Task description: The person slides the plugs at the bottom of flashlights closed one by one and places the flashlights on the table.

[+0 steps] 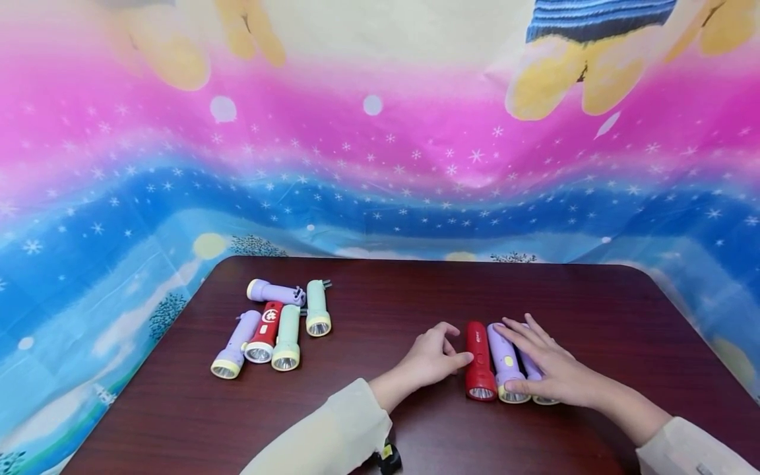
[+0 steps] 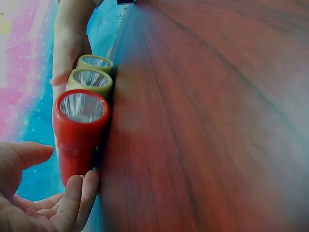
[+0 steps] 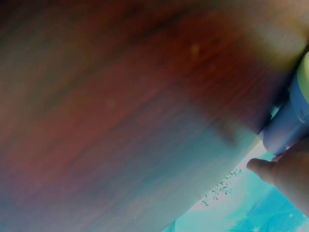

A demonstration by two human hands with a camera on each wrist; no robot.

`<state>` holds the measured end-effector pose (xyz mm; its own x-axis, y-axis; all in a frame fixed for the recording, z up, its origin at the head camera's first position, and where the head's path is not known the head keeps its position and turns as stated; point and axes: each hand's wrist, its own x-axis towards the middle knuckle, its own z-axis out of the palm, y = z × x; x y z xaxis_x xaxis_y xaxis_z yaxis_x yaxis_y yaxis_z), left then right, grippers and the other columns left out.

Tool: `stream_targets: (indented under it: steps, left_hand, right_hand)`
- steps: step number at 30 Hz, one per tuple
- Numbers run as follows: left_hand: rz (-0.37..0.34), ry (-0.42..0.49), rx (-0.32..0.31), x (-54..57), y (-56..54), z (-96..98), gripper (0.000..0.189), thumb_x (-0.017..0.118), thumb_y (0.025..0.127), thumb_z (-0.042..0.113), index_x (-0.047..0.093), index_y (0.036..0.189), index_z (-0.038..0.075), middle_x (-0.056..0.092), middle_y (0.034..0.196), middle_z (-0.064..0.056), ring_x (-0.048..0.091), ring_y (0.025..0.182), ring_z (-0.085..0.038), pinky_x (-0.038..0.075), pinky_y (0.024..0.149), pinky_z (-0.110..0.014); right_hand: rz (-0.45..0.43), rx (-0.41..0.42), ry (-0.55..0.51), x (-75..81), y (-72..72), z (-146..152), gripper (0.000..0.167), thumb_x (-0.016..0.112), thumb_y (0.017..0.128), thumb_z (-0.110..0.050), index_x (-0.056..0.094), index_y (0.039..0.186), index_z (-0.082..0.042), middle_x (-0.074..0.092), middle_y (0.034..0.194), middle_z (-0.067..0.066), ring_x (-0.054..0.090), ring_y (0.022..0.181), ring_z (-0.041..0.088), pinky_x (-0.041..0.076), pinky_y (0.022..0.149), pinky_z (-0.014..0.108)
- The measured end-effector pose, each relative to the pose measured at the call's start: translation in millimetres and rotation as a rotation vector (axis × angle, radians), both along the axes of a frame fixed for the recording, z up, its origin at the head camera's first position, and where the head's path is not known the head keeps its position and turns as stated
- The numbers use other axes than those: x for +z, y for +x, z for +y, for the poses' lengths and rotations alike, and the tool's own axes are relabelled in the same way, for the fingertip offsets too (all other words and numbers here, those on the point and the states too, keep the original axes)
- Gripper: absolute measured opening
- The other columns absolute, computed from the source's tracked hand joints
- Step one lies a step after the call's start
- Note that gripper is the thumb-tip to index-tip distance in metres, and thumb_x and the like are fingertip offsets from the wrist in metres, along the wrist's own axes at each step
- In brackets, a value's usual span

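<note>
A red flashlight (image 1: pixel 479 361) lies in a row with a purple flashlight (image 1: pixel 503 353) and a second purple flashlight (image 1: pixel 530 365), lenses toward me. My left hand (image 1: pixel 429 356) is at the red one's left side, fingers loosely bent and thumb near its body. In the left wrist view, the fingertips reach the red flashlight's (image 2: pixel 77 133) tail end while the thumb stays off it. Over the two purple ones rests my right hand (image 1: pixel 555 369), its fingers extended and partly hiding the outer one. The right wrist view catches a purple flashlight (image 3: pixel 285 128) at its edge.
At the table's (image 1: pixel 380 422) left lie a red flashlight (image 1: pixel 265 330), two purple flashlights, one upper (image 1: pixel 276 293) and one lower (image 1: pixel 236 346), and two mint green flashlights, one middle (image 1: pixel 287 336) and one right (image 1: pixel 317 307). A printed cloth (image 1: pixel 380 165) hangs behind.
</note>
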<state>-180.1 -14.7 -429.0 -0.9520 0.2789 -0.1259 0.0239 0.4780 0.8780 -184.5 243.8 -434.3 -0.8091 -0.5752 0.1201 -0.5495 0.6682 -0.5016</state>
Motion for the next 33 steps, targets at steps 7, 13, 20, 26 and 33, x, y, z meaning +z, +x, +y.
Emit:
stream_targets:
  steps: [7, 13, 20, 26, 33]
  left_hand:
    - [0.064, -0.016, 0.026, -0.3, -2.9, -24.7, 0.048, 0.074, 0.088, 0.021, 0.055, 0.129, 0.005, 0.064, 0.076, 0.001, 0.059, 0.06, -0.006, 0.049, 0.065, -0.022]
    - [0.068, -0.044, 0.058, 4.1, -6.7, -51.3, 0.048, 0.072, 0.09, 0.021, 0.055, 0.131, 0.005, 0.065, 0.082, 0.001, 0.059, 0.065, -0.009, 0.049, 0.07, -0.028]
    - [0.153, -0.119, 0.111, 10.7, -11.9, -94.8, 0.046, 0.069, 0.09, 0.021, 0.055, 0.13, 0.004, 0.066, 0.085, 0.0, 0.061, 0.071, -0.009, 0.051, 0.072, -0.029]
    - [0.228, -0.156, 0.241, 23.0, -18.9, -134.5, 0.044, 0.07, 0.09, 0.017, 0.056, 0.13, 0.004, 0.067, 0.087, -0.004, 0.065, 0.076, -0.014, 0.054, 0.072, -0.03]
    - [0.29, -0.234, 0.331, 31.9, -25.5, -178.0, 0.043, 0.068, 0.091, 0.015, 0.054, 0.131, 0.004, 0.067, 0.093, -0.01, 0.069, 0.084, -0.023, 0.054, 0.076, -0.034]
  right_hand:
    - [0.001, -0.003, 0.0, 1.3, 0.9, 0.5, 0.088, 0.078, 0.081, -0.043, 0.033, 0.155, -0.027, 0.032, 0.158, 0.015, 0.013, 0.145, 0.055, 0.027, 0.087, 0.087]
    - [0.011, 0.004, -0.004, 1.1, 0.8, 0.7, 0.089, 0.078, 0.08, -0.042, 0.033, 0.155, -0.026, 0.032, 0.158, 0.015, 0.013, 0.145, 0.056, 0.027, 0.087, 0.087]
    - [0.003, -0.004, -0.001, 1.6, 0.8, -0.9, 0.087, 0.078, 0.081, -0.043, 0.034, 0.154, -0.026, 0.032, 0.159, 0.014, 0.013, 0.146, 0.054, 0.025, 0.09, 0.087]
    - [0.023, -0.006, 0.028, 6.5, 1.6, -1.2, 0.088, 0.077, 0.08, -0.046, 0.035, 0.154, -0.029, 0.03, 0.161, 0.013, 0.008, 0.153, 0.041, 0.02, 0.092, 0.086]
    - [0.064, 0.049, 0.069, 7.6, -3.0, -3.8, 0.09, 0.077, 0.078, -0.051, 0.036, 0.154, -0.03, 0.023, 0.166, 0.001, 0.003, 0.156, 0.028, 0.019, 0.097, 0.084]
